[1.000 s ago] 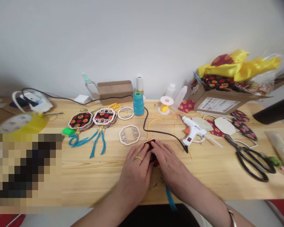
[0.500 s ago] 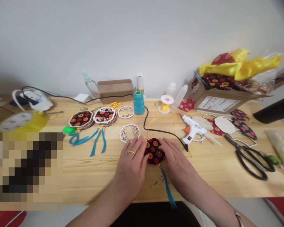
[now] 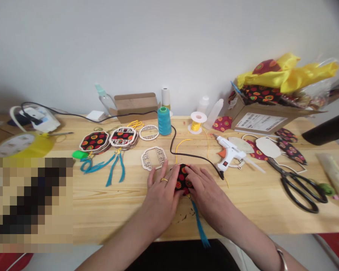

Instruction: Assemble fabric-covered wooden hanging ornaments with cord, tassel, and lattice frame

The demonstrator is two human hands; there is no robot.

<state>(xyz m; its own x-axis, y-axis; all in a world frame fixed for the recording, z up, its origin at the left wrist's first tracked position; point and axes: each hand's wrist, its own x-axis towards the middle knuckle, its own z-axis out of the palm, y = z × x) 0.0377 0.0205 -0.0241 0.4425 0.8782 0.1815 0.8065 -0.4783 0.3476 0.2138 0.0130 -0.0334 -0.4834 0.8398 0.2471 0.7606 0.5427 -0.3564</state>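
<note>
A fabric-covered pendant [image 3: 181, 185], black with red and orange flowers, lies on the wooden table in front of me. My left hand [image 3: 162, 197] rests over its left side, fingers stretched out and pressing on the cloth. From the right, my right hand [image 3: 209, 196] lays its extended fingers on the other side, hiding part of the pattern. A teal tassel [image 3: 198, 222] hangs from the lower end toward the table's front edge. Yellow cord [image 3: 181, 145] runs out of the top. Just beyond my left fingers lies a pale lattice frame [image 3: 143, 160].
Stacked pendants [image 3: 94, 141] with teal tassels lie left. Behind are a teal thread cone [image 3: 164, 122] and a yellow cord spool [image 3: 196, 127]. A white glue gun [image 3: 228, 154], its black cable crossing the table, and black-handled scissors [image 3: 295, 184] lie right. A fabric-filled carton [image 3: 260, 122] stands behind.
Both hands have moved further in over the pendant, so less of its fabric shows. My left hand shifted right and my right fingers slid left onto the cloth.
</note>
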